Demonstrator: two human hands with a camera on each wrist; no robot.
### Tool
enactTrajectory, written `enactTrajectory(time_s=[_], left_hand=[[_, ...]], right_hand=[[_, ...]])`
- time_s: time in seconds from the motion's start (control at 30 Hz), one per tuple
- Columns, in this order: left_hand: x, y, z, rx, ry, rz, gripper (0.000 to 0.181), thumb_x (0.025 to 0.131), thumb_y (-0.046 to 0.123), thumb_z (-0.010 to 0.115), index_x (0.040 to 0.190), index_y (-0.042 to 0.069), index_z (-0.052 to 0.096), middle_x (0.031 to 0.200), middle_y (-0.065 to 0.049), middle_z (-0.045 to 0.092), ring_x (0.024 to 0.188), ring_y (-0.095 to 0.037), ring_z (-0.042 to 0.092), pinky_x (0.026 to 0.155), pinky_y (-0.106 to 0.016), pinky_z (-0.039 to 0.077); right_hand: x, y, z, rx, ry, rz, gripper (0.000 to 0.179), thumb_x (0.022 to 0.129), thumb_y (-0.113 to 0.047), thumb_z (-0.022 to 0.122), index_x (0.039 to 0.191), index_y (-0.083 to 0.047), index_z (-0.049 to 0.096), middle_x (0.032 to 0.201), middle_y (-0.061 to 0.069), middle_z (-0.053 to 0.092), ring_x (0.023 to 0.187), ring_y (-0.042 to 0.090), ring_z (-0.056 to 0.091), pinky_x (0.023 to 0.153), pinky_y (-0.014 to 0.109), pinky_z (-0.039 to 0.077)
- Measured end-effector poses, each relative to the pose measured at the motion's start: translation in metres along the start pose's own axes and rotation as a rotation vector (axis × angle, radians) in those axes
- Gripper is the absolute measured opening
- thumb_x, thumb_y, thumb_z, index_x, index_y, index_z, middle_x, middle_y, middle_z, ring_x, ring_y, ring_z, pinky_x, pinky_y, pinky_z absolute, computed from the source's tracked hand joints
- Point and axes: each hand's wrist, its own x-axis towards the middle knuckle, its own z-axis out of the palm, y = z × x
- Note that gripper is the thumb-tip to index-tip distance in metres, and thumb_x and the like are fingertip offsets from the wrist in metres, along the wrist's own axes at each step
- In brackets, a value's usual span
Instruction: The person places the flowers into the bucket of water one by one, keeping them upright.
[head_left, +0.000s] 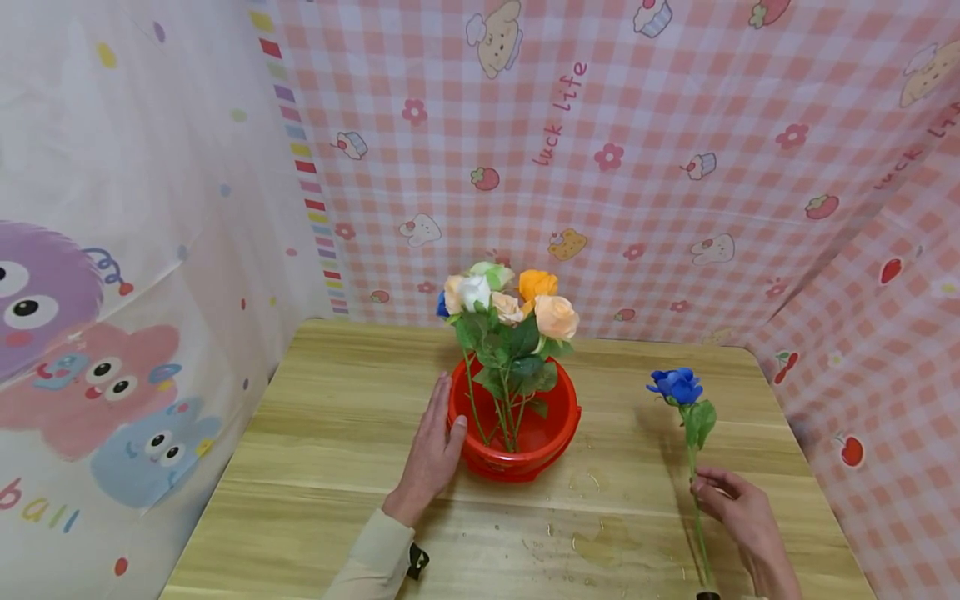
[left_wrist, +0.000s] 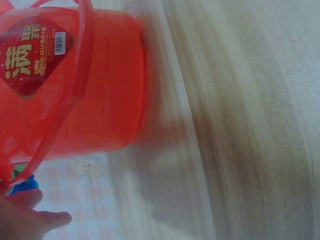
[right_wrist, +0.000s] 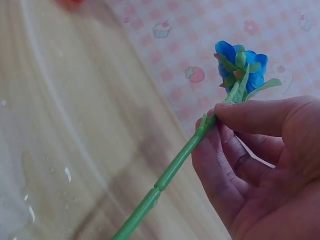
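Note:
A red plastic bucket (head_left: 517, 463) stands on the table, holding several artificial flowers with leafy green stems. Among their blooms are a peach rose (head_left: 557, 317), an orange one (head_left: 537, 285), a white one (head_left: 475, 292) and a bit of blue at the left. My left hand (head_left: 431, 450) lies along the bucket's left side, fingers extended at the rim. To the right of the bucket, my right hand (head_left: 742, 510) pinches the green stem of a blue artificial flower (head_left: 677, 386) between thumb and fingers. Its bloom (right_wrist: 242, 67) points away from me in the right wrist view.
Water puddles (head_left: 603, 542) and drops lie on the wooden table (head_left: 337, 467) in front and right of the bucket. Behind rises a pink checked cloth (head_left: 600, 108); a white printed cloth (head_left: 187, 167) hangs at left. The bucket's handle (left_wrist: 82, 55) hangs down its side.

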Motion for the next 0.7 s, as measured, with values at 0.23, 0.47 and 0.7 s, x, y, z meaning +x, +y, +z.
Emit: enactTrajectory(time_s=[0.23,0.47,0.7], left_hand=[[0.0,0.0,0.0,0.008,-0.002,-0.007,0.064,0.108,0.024,0.045,0.164,0.002,0.022,0.17,-0.015,0.023,0.157,-0.029,0.022,0.123,-0.051,0.025],[0.0,0.0,0.001,0.003,0.006,-0.002,0.064,0.107,0.018,0.049,0.164,0.002,0.023,0.171,-0.014,0.023,0.156,-0.03,0.023,0.122,-0.052,0.027],[0.0,0.0,0.001,-0.002,0.005,-0.005,0.064,0.108,0.018,0.048,0.164,0.003,0.022,0.172,-0.011,0.021,0.156,-0.03,0.023,0.123,-0.052,0.026]], right_hand=[[-0.002,-0.016,0.004,-0.006,0.005,-0.029,0.02,0.098,-0.003,0.07,0.117,0.002,0.07,0.092,-0.012,0.074,0.089,0.005,0.072,0.075,0.021,0.059],[-0.001,-0.031,0.01,0.009,0.014,-0.035,0.033,0.099,-0.008,0.07,0.126,0.009,0.064,0.097,-0.014,0.072,0.091,0.004,0.071,0.078,0.02,0.059],[0.001,-0.044,0.017,0.03,0.033,0.011,0.024,0.099,-0.009,0.07,0.123,-0.008,0.068,0.097,-0.013,0.071,0.093,0.002,0.07,0.081,0.02,0.058]])
